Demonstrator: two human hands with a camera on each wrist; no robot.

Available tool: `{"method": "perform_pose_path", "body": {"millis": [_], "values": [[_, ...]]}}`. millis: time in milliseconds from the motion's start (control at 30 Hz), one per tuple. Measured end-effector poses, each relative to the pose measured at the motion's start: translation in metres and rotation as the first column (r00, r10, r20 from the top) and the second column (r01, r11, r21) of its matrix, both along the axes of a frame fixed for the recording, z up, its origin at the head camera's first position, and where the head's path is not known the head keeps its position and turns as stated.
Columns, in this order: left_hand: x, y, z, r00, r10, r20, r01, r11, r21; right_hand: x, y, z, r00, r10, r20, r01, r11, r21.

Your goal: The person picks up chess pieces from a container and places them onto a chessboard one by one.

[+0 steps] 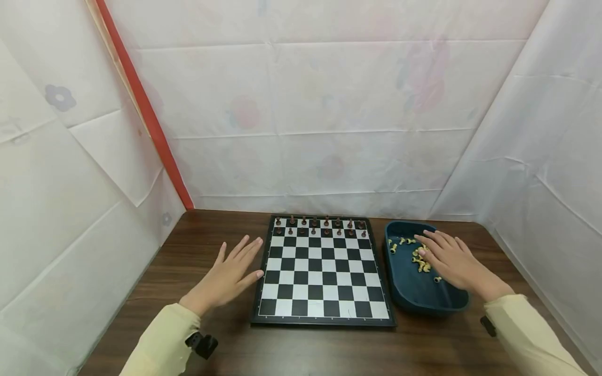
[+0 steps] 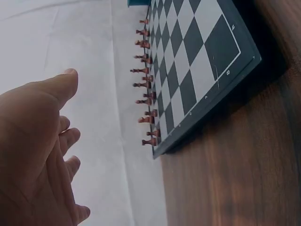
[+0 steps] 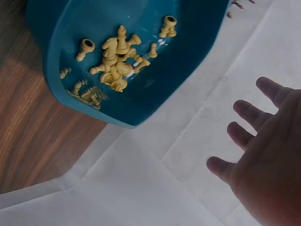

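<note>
A chessboard (image 1: 324,271) lies flat on the table, with two rows of dark brown chess pieces (image 1: 314,222) standing along its far edge. My left hand (image 1: 228,277) hovers at the board's left side, fingers spread, holding nothing; in the left wrist view the hand (image 2: 37,141) is apart from the board. Over the blue tray (image 1: 414,300) to the right is my right hand (image 1: 456,263), its fingers extended and nothing in them. Cream chess pieces (image 3: 115,61) lie heaped and scattered in the tray, partly hidden by that hand in the head view.
The brown wooden table (image 1: 188,250) bears the board and tray side by side. White sheeting (image 1: 301,104) hangs behind and on both sides, and a red strip (image 1: 146,109) runs down the left corner.
</note>
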State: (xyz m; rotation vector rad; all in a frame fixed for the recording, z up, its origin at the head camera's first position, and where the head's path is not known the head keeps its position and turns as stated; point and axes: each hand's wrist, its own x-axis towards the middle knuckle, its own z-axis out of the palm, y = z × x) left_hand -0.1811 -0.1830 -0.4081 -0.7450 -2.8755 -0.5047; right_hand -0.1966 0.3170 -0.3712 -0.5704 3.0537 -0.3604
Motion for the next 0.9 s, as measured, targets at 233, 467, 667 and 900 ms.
{"method": "perform_pose_path", "body": {"millis": [233,467,667,900], "values": [[-0.020,0.001,-0.009,0.997,0.011,0.078,-0.013,1.000,0.026,-0.021,-0.006,0.000,0.998,0.029,0.062,-0.027,0.999,-0.032],[-0.041,0.003,-0.024,0.994,-0.022,0.105,0.016,0.998,0.055,-0.039,-0.010,-0.003,0.993,0.033,0.117,-0.032,0.999,-0.003],[-0.053,0.006,-0.039,0.991,-0.012,0.136,0.004,0.998,0.059,-0.054,-0.013,-0.008,0.986,0.024,0.163,-0.027,0.999,0.018],[-0.055,0.010,-0.049,0.977,0.050,0.210,-0.061,0.997,0.044,-0.072,-0.015,-0.017,0.984,0.063,0.165,-0.068,0.997,0.027]]}}
